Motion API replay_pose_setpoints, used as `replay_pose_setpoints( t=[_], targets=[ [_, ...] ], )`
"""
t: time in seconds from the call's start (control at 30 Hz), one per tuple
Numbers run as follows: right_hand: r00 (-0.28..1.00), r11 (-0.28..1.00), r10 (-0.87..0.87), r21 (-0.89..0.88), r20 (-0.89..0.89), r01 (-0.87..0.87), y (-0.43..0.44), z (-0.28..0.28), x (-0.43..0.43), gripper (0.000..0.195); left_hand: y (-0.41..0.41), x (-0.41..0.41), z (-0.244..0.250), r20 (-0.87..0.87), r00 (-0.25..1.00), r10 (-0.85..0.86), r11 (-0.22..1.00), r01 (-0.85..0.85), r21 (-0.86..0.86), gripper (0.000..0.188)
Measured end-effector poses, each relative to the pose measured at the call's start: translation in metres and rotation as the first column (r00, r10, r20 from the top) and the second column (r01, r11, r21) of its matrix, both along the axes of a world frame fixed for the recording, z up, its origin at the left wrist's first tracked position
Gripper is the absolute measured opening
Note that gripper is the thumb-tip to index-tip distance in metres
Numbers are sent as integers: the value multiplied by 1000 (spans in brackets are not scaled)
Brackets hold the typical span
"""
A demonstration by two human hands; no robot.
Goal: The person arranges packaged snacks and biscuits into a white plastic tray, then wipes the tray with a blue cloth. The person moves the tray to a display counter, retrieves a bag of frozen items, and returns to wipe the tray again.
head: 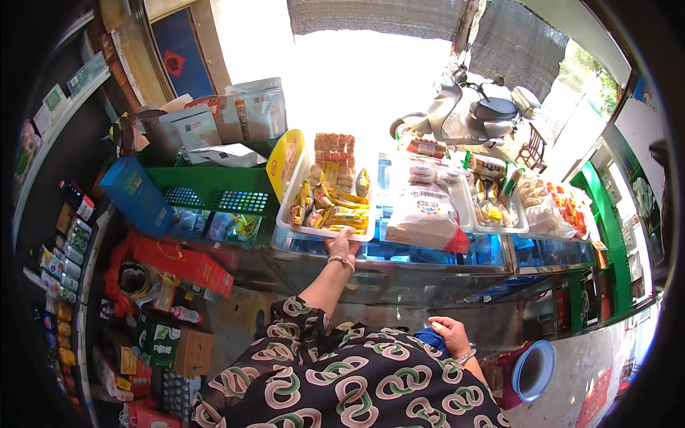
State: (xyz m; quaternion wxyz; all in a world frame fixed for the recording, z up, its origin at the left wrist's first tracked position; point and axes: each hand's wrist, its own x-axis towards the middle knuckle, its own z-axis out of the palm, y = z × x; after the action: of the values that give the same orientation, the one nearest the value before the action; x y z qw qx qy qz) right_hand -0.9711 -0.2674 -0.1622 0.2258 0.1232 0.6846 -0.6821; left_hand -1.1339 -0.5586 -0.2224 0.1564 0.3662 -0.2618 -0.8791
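Note:
My left hand point(343, 245) reaches forward to the near rim of a white plastic tray point(326, 231), its fingers at the rim and partly hidden. Yellow-wrapped snacks point(345, 218) and clear packs of baked goods point(335, 147) fill this tray, which sits on a glass display counter point(428, 258). My right hand point(451, 335) is low beside my body, its fingers curled at a dark blue cloth point(431, 339). To the right of the tray lies a white and red paper bag point(423, 214).
More trays of packaged food point(500, 227) line the counter at right. A green perforated rack point(214, 182) and a blue box point(138, 195) stand at left, with cardboard boxes point(192, 352) below. A blue bucket point(533, 371) is at lower right; a scooter point(471, 109) stands beyond the counter.

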Motion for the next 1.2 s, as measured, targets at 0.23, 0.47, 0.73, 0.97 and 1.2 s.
replay_pose_setpoints(
  t=[0.23,0.47,0.73,0.97,1.2],
  targets=[
    [998,999,-52,11,-30,53,-29,5,-19,18,-26,1,28,282,911,-301,953,301,42,38],
    [995,994,-87,57,-48,90,-39,0,-19,18,-26,-16,21,324,914,-246,962,271,-37,39],
    [992,985,-112,124,-53,117,-27,-11,6,20,-24,-26,25,401,890,-217,959,272,-84,36],
    [990,985,-118,116,-74,126,-16,-22,18,20,-27,-24,13,352,908,-225,958,272,-91,34],
    [975,975,-219,25,-44,220,-9,-40,16,17,-3,13,34,253,785,-565,808,589,-21,30]
  ],
)
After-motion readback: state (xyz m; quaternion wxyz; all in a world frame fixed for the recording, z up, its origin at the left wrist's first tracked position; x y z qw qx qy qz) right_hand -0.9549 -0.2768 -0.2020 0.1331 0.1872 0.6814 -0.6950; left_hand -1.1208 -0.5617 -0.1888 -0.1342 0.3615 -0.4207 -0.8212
